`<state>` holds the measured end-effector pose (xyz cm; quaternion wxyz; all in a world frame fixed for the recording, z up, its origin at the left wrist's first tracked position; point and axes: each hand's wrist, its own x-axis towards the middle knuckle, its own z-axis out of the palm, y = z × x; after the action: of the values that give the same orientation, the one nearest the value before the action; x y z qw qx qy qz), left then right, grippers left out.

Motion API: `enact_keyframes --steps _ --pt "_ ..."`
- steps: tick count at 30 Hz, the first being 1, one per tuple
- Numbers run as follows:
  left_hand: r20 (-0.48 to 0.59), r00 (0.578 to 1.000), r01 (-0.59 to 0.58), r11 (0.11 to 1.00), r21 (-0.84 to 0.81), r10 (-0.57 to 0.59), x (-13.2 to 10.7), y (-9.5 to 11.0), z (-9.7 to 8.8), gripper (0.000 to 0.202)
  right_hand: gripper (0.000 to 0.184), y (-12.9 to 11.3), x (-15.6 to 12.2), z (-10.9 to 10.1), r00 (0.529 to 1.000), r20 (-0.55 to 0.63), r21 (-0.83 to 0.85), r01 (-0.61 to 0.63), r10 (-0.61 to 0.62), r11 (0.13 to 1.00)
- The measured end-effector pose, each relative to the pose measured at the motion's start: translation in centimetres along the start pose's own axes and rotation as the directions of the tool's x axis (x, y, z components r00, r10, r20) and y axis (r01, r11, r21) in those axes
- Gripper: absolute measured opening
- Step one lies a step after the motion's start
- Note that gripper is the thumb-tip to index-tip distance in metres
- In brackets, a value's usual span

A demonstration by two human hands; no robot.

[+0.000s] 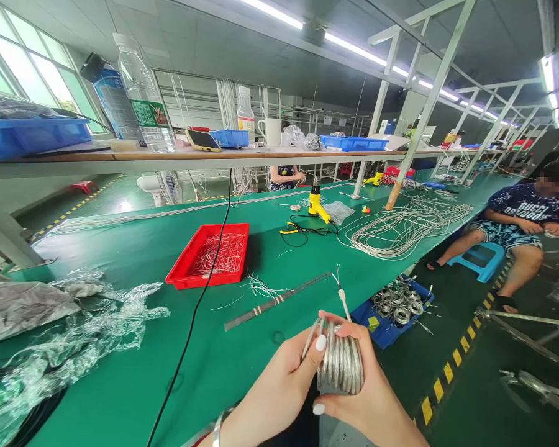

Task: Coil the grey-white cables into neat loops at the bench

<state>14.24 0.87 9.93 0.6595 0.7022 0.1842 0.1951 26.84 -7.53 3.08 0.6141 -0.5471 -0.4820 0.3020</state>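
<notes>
A coil of silvery cable [345,366] is held at the table's front edge, wound in tight side-by-side turns. My right hand [370,379] wraps round it, fingers over the top and thumb below. At the coil's left side, my left hand [291,372] pinches a strand of the same cable between thumb and fingers. The cable's end [343,301] sticks up past my right fingers, with a pale sleeve and thin bare-looking wires fanned at its tip. A dark grey surface shows under the turns at lower left; what it belongs to is partly hidden by my hands.
On the green table [242,379] lie a metal ruler [279,300], a red tray [179,280] of wire bits, a yellow heat gun [315,203] and loose cable [395,233]. A black cord [190,329] hangs ahead. Right: a blue bin [386,338] of coils, a seated person [524,214].
</notes>
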Motion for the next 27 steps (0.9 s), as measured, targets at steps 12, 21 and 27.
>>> enact_keyframes --steps 12,21,27 --pt "-0.051 0.999 -0.010 0.984 0.180 0.019 -0.6 -0.8 0.6 0.041 0.073 -0.3 0.0 -0.4 1.000 0.025 -0.084 0.015 -0.013 0.996" --pt "-0.095 0.965 0.240 0.968 -0.072 -0.246 -0.6 -0.6 0.1 0.047 0.061 -1.4 -0.3 -0.9 0.990 0.115 -0.096 -0.070 0.081 0.993" --pt "0.146 0.982 0.116 0.993 0.031 -0.120 -0.5 -0.6 0.2 0.049 0.063 -0.9 -0.5 -0.6 0.994 0.105 -0.135 -0.027 0.041 0.991"
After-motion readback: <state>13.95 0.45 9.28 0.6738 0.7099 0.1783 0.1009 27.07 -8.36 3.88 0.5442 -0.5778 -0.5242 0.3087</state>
